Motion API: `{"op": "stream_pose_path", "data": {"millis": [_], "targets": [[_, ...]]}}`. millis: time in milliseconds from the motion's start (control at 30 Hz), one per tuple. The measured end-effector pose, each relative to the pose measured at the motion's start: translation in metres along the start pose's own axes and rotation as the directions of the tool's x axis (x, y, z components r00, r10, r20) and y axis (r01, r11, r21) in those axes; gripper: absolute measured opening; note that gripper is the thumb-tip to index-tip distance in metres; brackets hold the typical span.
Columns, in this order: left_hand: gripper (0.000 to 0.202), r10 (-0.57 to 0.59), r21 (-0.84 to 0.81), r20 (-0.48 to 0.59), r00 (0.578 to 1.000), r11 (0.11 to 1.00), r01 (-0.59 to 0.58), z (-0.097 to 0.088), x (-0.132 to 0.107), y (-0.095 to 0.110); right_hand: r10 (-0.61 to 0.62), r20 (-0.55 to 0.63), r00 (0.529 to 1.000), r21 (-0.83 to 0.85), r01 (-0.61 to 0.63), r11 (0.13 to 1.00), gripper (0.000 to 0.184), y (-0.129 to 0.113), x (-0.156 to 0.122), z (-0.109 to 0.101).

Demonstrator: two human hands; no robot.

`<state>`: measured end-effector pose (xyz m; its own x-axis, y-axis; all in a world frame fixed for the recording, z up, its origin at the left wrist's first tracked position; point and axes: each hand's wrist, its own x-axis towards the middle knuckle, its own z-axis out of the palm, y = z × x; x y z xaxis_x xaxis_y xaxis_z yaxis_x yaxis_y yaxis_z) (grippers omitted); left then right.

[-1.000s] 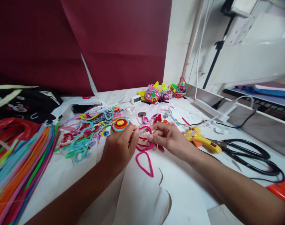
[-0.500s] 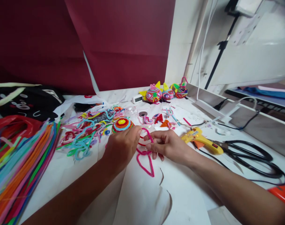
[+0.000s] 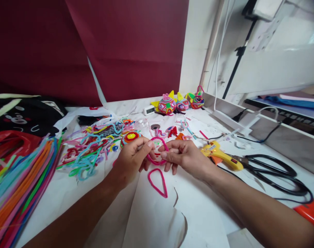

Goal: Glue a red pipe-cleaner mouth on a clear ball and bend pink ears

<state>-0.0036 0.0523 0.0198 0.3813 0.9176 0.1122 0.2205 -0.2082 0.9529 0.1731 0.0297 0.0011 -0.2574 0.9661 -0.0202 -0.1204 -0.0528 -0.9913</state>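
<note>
Between my two hands is a loop of magenta pipe cleaner, pinched at its left side by my left hand and at its right side by my right hand. Just below it, a teardrop-shaped magenta pipe cleaner lies on white paper. A round ornament with coiled rings of red, yellow and blue sits behind my left hand, partly covered by it. Small shaped pieces, among them a red one, lie beyond my fingers.
Loose pipe cleaners are heaped left, beside a long coloured bundle. A yellow glue gun and black-handled scissors lie right. Finished ornaments and a small digital clock stand at the back, with a power strip along the right edge.
The loop has been turned to face me more, showing a rounder shape, and my left hand has rolled so its fingers show. The teardrop piece appears separate below it. The view shifted slightly.
</note>
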Motion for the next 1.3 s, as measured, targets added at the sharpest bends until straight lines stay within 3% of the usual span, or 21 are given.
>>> {"op": "stream_pose_path", "data": {"millis": [133,367,633,767,1033,1300], "targets": [[0.023,-0.032,-0.135,-0.011,0.999,0.990,0.030,0.003,-0.001,-0.002,-0.029,0.016,0.999,0.130,0.026,0.991,0.034,-0.002,0.001,-0.003],[0.020,-0.118,-0.377,0.044,0.992,0.918,0.126,0.002,-0.001,-0.003,0.049,0.085,0.995,0.469,-0.083,0.880,0.029,-0.001,0.003,-0.005],[0.018,-0.094,-0.692,0.191,0.977,0.694,0.202,0.007,-0.007,0.004,-0.022,0.188,0.982,0.471,-0.070,0.879,0.024,-0.004,0.001,-0.004],[0.019,-0.095,-0.708,0.234,0.968,0.666,0.237,0.011,-0.012,0.006,-0.065,0.195,0.979,0.424,-0.024,0.905,0.021,-0.003,-0.002,-0.003],[0.022,-0.099,-0.659,0.165,0.981,0.729,0.184,0.015,-0.015,0.009,-0.057,0.212,0.976,0.307,-0.011,0.952,0.018,-0.003,-0.006,0.004],[0.023,-0.143,-0.606,0.122,0.982,0.773,0.187,0.011,-0.014,0.008,-0.062,0.236,0.970,0.369,-0.030,0.929,0.019,-0.002,-0.004,-0.001]]}}
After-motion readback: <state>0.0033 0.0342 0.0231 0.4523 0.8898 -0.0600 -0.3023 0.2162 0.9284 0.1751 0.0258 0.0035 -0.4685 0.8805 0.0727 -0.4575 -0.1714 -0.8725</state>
